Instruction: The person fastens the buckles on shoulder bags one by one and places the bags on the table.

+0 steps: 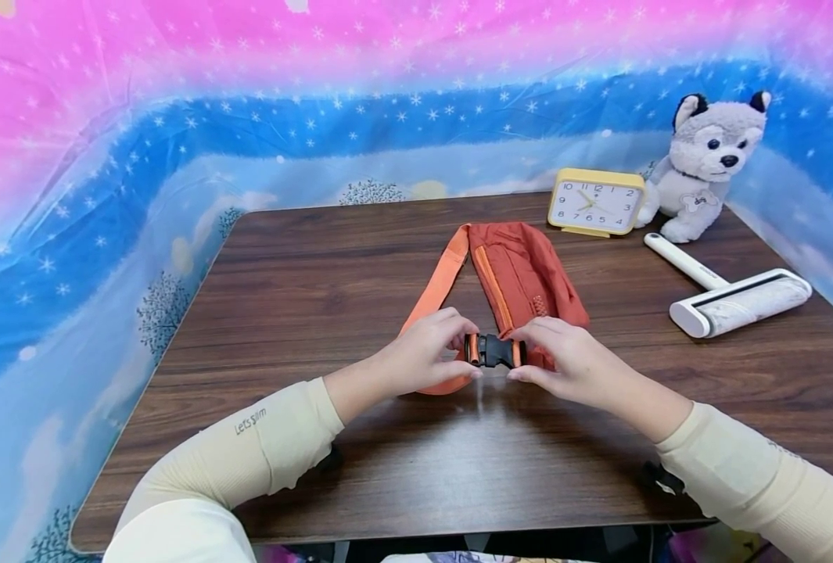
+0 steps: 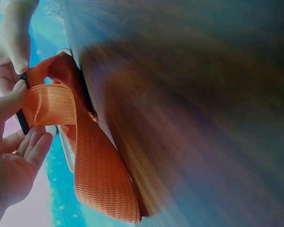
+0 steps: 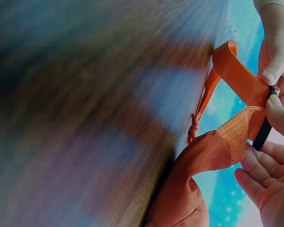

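A rust-orange belt bag [image 1: 529, 270] lies on the table, its lighter orange strap [image 1: 439, 285] looped to the left. Both ends of the strap meet at a black side-release buckle [image 1: 493, 351], whose halves appear joined. My left hand [image 1: 426, 352] pinches the buckle's left end between thumb and fingers. At the other end, my right hand [image 1: 564, 360] pinches it the same way. In the left wrist view the strap [image 2: 94, 156] hangs from the buckle in a wide curve. The right wrist view shows the bag body [image 3: 180, 189] attached close to the right hand.
A yellow clock [image 1: 595, 202] stands at the back right beside a grey plush husky [image 1: 705, 168]. In front of them lies a white lint roller [image 1: 740, 301]. The brown wooden table [image 1: 303, 281] is backed by a patterned pink and blue cloth [image 1: 388, 102].
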The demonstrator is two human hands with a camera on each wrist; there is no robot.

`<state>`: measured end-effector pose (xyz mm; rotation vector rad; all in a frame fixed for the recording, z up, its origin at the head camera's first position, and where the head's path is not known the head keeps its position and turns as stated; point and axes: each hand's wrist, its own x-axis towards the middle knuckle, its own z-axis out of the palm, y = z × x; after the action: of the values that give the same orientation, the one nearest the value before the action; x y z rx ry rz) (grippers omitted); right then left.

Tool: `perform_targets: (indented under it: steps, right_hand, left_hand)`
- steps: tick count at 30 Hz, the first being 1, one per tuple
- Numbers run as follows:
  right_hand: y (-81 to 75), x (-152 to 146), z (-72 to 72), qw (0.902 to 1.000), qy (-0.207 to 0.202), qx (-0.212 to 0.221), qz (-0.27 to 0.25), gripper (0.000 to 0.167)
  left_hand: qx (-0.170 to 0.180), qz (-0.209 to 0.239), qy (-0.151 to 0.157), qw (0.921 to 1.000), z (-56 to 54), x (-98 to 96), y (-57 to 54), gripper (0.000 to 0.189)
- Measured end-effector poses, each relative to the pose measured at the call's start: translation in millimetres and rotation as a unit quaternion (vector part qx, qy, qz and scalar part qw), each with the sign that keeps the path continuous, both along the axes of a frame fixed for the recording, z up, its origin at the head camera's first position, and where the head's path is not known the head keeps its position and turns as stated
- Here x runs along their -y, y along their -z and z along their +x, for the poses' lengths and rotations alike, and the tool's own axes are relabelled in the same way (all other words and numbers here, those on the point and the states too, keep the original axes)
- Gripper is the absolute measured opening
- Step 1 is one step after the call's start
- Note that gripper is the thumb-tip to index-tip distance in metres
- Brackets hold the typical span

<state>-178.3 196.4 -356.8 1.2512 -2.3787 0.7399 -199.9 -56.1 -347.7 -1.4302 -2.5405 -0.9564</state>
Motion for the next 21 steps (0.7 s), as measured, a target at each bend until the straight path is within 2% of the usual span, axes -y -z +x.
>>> perform_targets:
  steps: [7, 21]
  right_hand:
    - [-0.1, 1.2, 0.3, 1.0, 0.001, 0.0, 0.004, 0.042]
    - [-0.4, 4.0, 0.1, 1.0, 0.002, -0.002, 0.005, 0.043]
  left_hand:
    - [-0.008, 0.0, 0.0, 1.0, 0.3, -0.3, 0.5, 0.042]
    - [0.001, 0.002, 0.001, 1.0, 1.3, 0.1, -1.1, 0.044]
